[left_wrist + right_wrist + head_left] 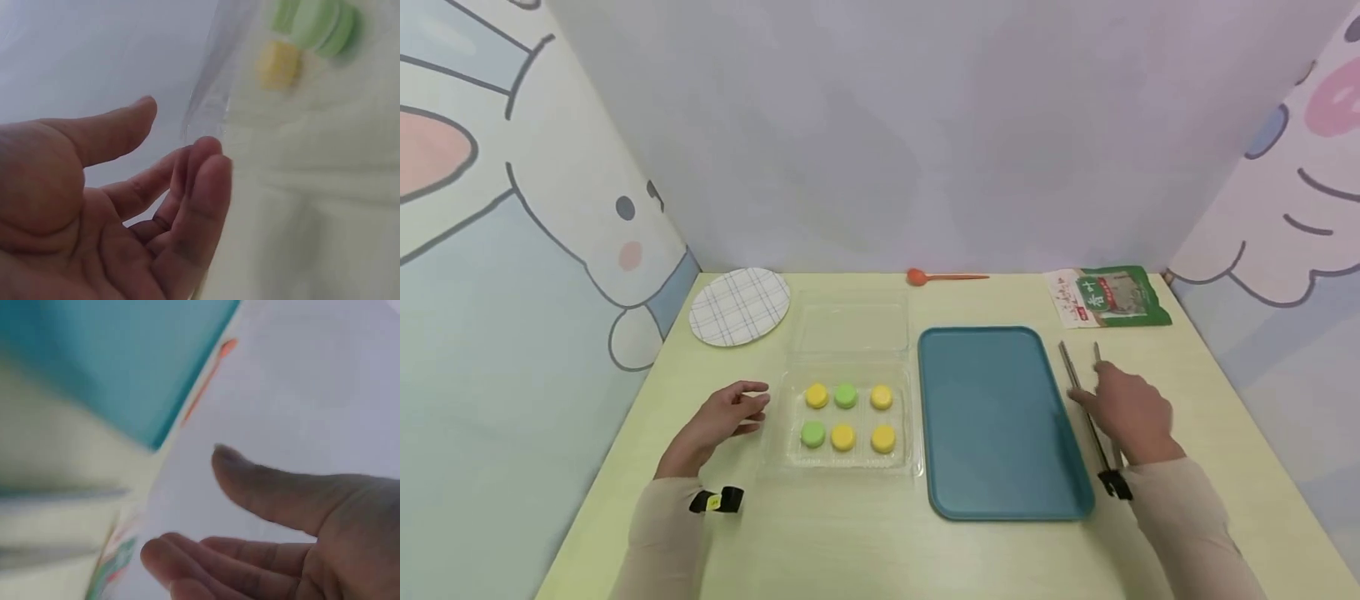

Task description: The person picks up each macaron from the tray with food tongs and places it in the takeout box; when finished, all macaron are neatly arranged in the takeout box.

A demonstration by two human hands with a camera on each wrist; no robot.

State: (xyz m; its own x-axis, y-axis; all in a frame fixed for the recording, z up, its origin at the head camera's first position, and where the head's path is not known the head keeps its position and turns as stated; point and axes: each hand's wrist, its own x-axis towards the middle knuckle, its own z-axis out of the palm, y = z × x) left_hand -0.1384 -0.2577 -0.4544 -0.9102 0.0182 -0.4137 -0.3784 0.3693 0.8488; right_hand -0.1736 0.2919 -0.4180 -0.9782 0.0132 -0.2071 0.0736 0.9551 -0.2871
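My left hand (718, 422) hovers beside the left edge of a clear plastic box (862, 457), fingers loosely bent and thumb apart, holding nothing. The lid of the box lies folded back. Inside it sit several yellow macarons (843, 437) and two green macarons (813, 433) in two rows. On the right, my right hand (1131, 414) is over two slim metal sticks (1070, 364), which draw closer together toward the wrist and are partly covered by the hand. In the right wrist view its thumb and fingers stand apart with nothing between them, the sticks blurred to the left.
A blue tray (992, 417) lies between the box and the metal sticks. Along the back are a white checked plate (740, 307), an orange spoon (947, 277) and a green and white packet (1108, 297). Walls border the table at the back and both sides.
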